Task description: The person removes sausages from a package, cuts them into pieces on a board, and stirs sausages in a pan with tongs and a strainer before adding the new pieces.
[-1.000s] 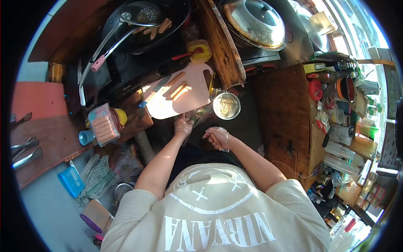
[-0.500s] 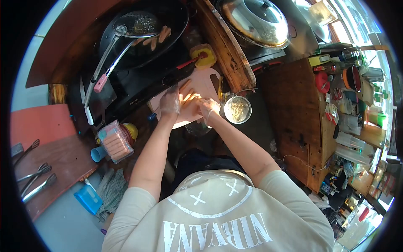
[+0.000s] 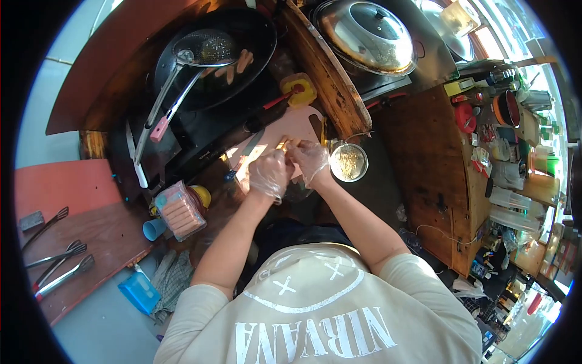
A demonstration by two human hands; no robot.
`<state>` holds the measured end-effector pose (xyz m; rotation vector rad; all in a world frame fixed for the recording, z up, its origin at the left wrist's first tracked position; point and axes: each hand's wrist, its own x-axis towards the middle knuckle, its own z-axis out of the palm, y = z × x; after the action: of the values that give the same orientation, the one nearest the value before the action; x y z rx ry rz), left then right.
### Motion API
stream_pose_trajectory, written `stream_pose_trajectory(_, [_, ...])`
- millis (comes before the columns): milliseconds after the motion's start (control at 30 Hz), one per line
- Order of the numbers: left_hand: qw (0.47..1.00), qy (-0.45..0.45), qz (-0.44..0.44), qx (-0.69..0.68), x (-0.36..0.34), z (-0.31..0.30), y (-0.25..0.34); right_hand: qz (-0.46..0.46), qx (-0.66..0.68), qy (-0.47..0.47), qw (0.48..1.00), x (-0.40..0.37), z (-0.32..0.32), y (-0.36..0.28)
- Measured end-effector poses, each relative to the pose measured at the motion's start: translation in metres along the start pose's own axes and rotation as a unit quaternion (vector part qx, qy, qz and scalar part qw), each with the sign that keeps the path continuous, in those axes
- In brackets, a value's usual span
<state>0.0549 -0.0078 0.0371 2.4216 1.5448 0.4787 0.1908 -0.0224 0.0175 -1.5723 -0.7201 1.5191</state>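
Both hands are in close here, left hand [image 3: 268,173] and right hand [image 3: 310,160] side by side in clear, crinkled gloves, fingers curled in and knuckles nearly meeting. And right at their tips, on the far side, there's the sausage [image 3: 281,145], a sunlit orange end peeping out over the board [image 3: 292,123]. The backs of the hands block the rest, so I can't tell whether either one actually has it pinched.

It ought to be a light piece, this, soft and springy, a touch slick against thin plastic, and likely to split or dent under a hard squeeze. The middle looks the place to take it, with gentle fingertips, one hand steadying each end.

Out we go: the knife [image 3: 251,143] lies along the board's left side, just beyond the left hand, blade pointing away. The sieve [image 3: 350,162], with pale bits in it, sits just beside the right hand. Farther off, more sausages [image 3: 231,74] lie in the wok [image 3: 262,33].
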Motion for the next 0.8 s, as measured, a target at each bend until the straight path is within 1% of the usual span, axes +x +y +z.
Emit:
stream_pose_trajectory(33, [1.000, 0.004, 0.002, -0.025, -0.006, 0.000, 0.003, -0.010, 0.065, -0.020, 0.998, -0.001, 0.000, -0.005])
stream_pose_trajectory(67, [0.999, 0.009, 0.004, -0.051, -0.007, -0.008, 0.008, -0.014, 0.066, -0.020, 0.997, 0.000, 0.000, -0.008])
stream_pose_trajectory(100, [0.999, 0.012, 0.007, -0.051, -0.006, -0.019, 0.013, -0.028, 0.156, -0.030, 0.987, 0.001, -0.001, -0.012])
stream_pose_trajectory(133, [0.997, -0.002, -0.014, -0.079, -0.004, -0.030, 0.018, -0.041, 0.244, -0.039, 0.968, 0.002, -0.003, -0.015])
stream_pose_trajectory(167, [0.993, -0.016, -0.036, -0.108, -0.004, -0.038, 0.021, -0.048, 0.254, -0.032, 0.965, 0.003, -0.007, -0.019])
stream_pose_trajectory(200, [0.993, -0.014, -0.035, -0.108, -0.006, -0.041, 0.022, -0.050, 0.253, -0.032, 0.966, 0.003, -0.011, -0.022])
stream_pose_trajectory(267, [0.989, -0.018, -0.019, -0.147, -0.007, -0.049, 0.023, -0.044, 0.302, -0.062, 0.950, -0.001, -0.019, -0.033])
stream_pose_trajectory(300, [0.990, -0.017, -0.009, -0.143, -0.007, -0.056, 0.027, -0.036, 0.309, -0.076, 0.947, -0.006, -0.025, -0.041])
stream_pose_trajectory(333, [0.990, -0.016, -0.009, -0.143, -0.006, -0.060, 0.030, -0.037, 0.309, -0.077, 0.947, -0.011, -0.026, -0.048])
stream_pose_trajectory(400, [0.994, 0.002, 0.038, -0.099, -0.005, -0.064, 0.036, -0.049, 0.288, -0.091, 0.952, -0.017, -0.030, -0.058])
stream_pose_trajectory(533, [0.995, 0.021, 0.077, -0.064, -0.007, -0.062, 0.045, -0.047, 0.266, -0.085, 0.959, -0.023, -0.036, -0.064])
stream_pose_trajectory(600, [0.992, 0.022, 0.125, 0.010, -0.008, -0.067, 0.054, -0.049, 0.234, -0.075, 0.968, -0.027, -0.039, -0.066])
stream_pose_trajectory(633, [0.992, 0.021, 0.126, 0.009, -0.008, -0.066, 0.056, -0.049, 0.235, -0.073, 0.968, -0.029, -0.042, -0.068])
stream_pose_trajectory(700, [0.990, -0.002, 0.137, -0.012, -0.008, -0.064, 0.059, -0.006, 0.163, -0.103, 0.981, -0.033, -0.049, -0.072])
stream_pose_trajectory(733, [0.990, -0.004, 0.138, -0.013, -0.008, -0.065, 0.060, -0.005, 0.165, -0.102, 0.981, -0.034, -0.052, -0.072])
stream_pose_trajectory(800, [0.990, -0.014, 0.099, -0.096, -0.004, -0.070, 0.062, -0.015, 0.148, -0.164, 0.975, -0.035, -0.058, -0.073])
